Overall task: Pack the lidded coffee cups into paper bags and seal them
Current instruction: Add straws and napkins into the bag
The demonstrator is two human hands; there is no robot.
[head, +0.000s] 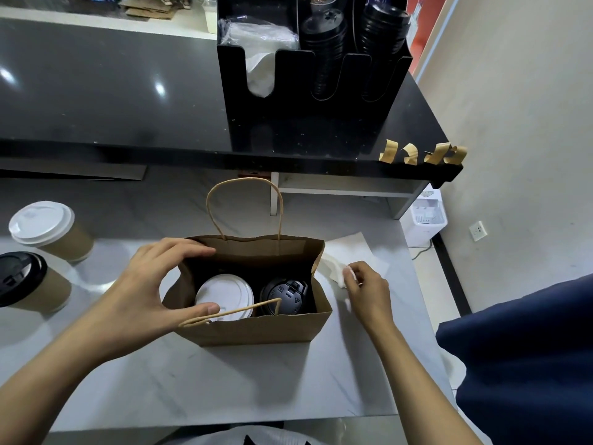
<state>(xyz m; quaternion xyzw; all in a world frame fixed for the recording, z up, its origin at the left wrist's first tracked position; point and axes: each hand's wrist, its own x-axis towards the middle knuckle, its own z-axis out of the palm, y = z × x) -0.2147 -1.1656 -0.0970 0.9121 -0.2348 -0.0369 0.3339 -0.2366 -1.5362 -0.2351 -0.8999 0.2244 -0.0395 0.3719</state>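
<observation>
Cups at far left of the frame: a white-lidded cup [48, 228] is leaning above a black-lidded cup [27, 282], both kraft-sleeved, both sitting on the pale counter [224, 380] and well apart from the bag. Left hand [150, 284], moving toward centre, is spanning the mouth of the brown paper bag [256, 329]: fingers are lying along the far rim, thumb is pressing the near rim beside the folded-down handle, so the hand is gripping the bag open. Inside the bag two more cups are standing side by side, white lid [224, 292] at left, black lid [284, 293] at right (only the lids are showing). Right hand [365, 284], just right of the bag, is pinching a white napkin [337, 271] that is lying on the counter against the bag's side. Upper centre, a black organiser [314, 101] is holding napkins and stacked black lids; tan tape strips [423, 154] are hanging off the dark shelf edge at upper right.
</observation>
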